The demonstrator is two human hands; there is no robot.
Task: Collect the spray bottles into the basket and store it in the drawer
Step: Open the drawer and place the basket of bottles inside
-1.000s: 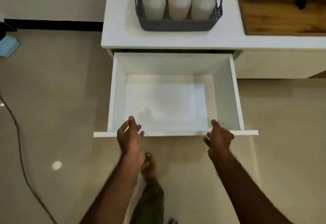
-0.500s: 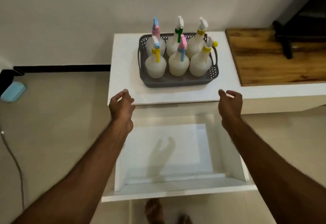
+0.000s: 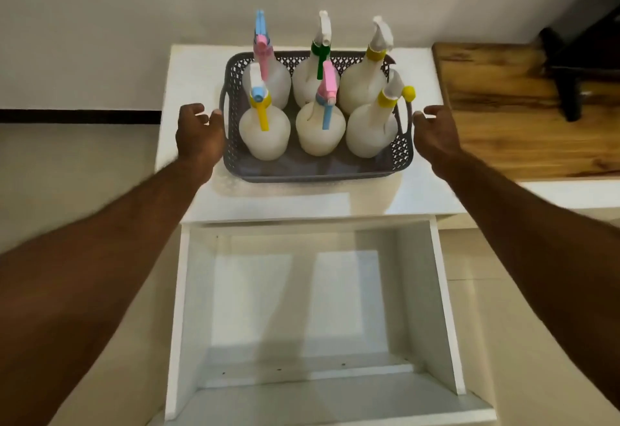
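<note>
A grey perforated basket (image 3: pixel 315 170) stands on the white cabinet top (image 3: pixel 302 201). Several white spray bottles (image 3: pixel 318 132) with coloured triggers stand upright inside it. My left hand (image 3: pixel 199 134) is right beside the basket's left handle, fingers apart, thumb close to the rim. My right hand (image 3: pixel 434 132) is just off the right handle, fingers spread. Neither hand grips anything. Below the cabinet top the white drawer (image 3: pixel 312 308) is pulled fully open, with nothing in it.
A wooden board (image 3: pixel 523 117) lies on the counter to the right, with a dark object (image 3: pixel 567 87) on it. A wall rises behind the cabinet. Tiled floor lies on both sides of the drawer.
Both hands have left the drawer front, risen over the cabinet top and reached forward to the basket's two sides. The view has tilted up from the drawer to the basket.
</note>
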